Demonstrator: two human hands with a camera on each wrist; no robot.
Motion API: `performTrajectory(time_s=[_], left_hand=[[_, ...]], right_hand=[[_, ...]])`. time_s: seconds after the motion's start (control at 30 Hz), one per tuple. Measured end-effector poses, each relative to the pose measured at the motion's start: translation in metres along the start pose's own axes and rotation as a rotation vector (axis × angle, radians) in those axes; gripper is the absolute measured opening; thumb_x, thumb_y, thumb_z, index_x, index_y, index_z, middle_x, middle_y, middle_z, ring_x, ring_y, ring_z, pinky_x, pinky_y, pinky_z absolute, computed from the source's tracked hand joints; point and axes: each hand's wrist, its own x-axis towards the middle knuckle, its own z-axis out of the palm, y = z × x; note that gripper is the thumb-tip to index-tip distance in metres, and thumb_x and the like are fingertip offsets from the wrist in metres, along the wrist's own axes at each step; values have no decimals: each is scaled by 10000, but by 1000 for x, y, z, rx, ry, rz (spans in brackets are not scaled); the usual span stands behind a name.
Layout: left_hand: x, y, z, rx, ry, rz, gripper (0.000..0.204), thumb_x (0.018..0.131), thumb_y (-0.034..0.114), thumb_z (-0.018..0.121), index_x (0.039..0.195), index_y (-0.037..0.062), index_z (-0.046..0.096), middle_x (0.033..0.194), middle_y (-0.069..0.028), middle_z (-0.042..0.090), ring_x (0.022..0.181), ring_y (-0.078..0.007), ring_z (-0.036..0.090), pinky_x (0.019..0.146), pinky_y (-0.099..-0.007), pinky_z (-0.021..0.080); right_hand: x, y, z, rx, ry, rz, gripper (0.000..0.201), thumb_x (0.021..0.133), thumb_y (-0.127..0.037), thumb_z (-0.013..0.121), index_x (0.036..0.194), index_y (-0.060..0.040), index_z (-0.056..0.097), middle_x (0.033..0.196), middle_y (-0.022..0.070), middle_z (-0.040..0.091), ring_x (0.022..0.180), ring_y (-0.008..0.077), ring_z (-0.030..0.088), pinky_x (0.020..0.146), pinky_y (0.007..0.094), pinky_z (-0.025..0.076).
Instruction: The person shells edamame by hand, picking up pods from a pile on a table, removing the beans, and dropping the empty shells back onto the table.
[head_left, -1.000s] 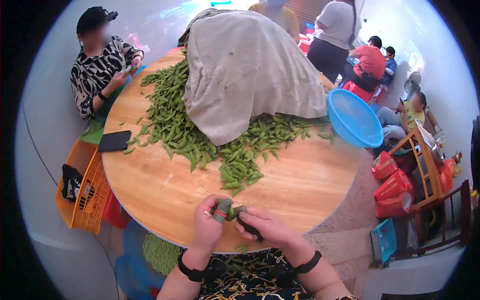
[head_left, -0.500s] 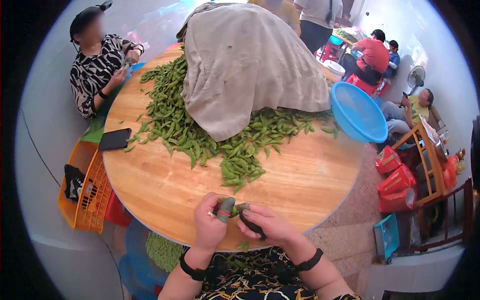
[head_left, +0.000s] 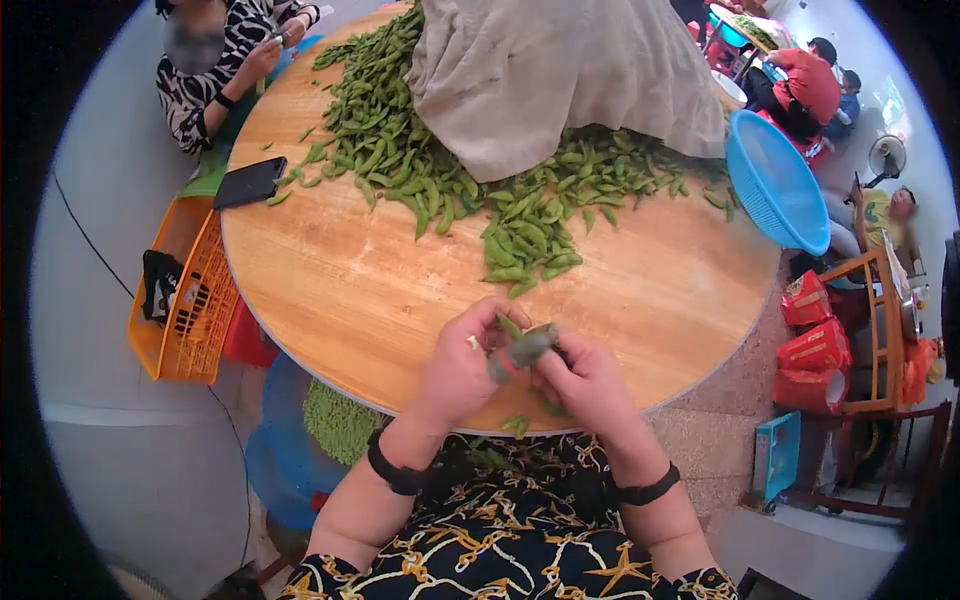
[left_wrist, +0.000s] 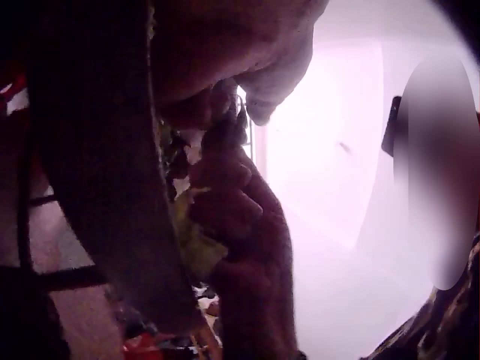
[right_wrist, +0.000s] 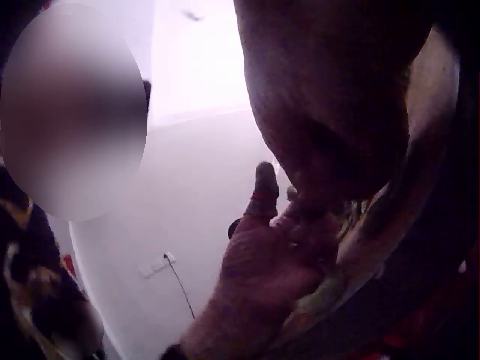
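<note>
Pod (head_left: 511, 327) (green, seemingly slender) pinched between hands.

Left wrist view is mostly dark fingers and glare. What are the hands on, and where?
Observer: Head view shows left hand and right hand pinching one green pod between them, over the near edge of the round wooden table.
Operator: Anything on the fingers?
Observer: A grey guard with a red band, on a left-hand digit.
Operator: More pods?
Observer: A pile of pods mid-table, partly under a beige cloth.
</note>
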Motion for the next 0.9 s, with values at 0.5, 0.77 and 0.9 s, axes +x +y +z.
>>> performTrajectory(time_s=[0.5, 0.77, 0.9], left_hand=[[4, 3, -5, -487, 238, -107, 211, 823, -33, 452, 974, 34, 583, 797, 16, 540, 619, -34, 452, 528, -152, 358], [4, -9, -7, -187, 159, 23, 253, 788, -73, 459, 978, 47, 577, 822, -2, 547, 642, -55, 466, 546, -165, 371], [-1, -6, 8, 158, 161, 181, 288, 742, -64, 552, 1013, 36, 552, 766, -27, 553, 643, -93, 519, 563, -206, 419]], right_hand=[[28, -10, -12, -711, 258, -425, 175, 844, -200, 525, 782, -37, 535, 599, 132, 564, 493, 267, 546, 456, 361, 429], [49, -29, -17, -1157, 283, -358, 210, 809, -236, 540, 822, -31, 581, 682, 172, 590, 637, 344, 571, 582, 428, 449], [25, -51, -19, -618, 91, -222, 220, 802, -233, 554, 781, -15, 584, 633, 151, 583, 562, 281, 574, 529, 381, 442]])
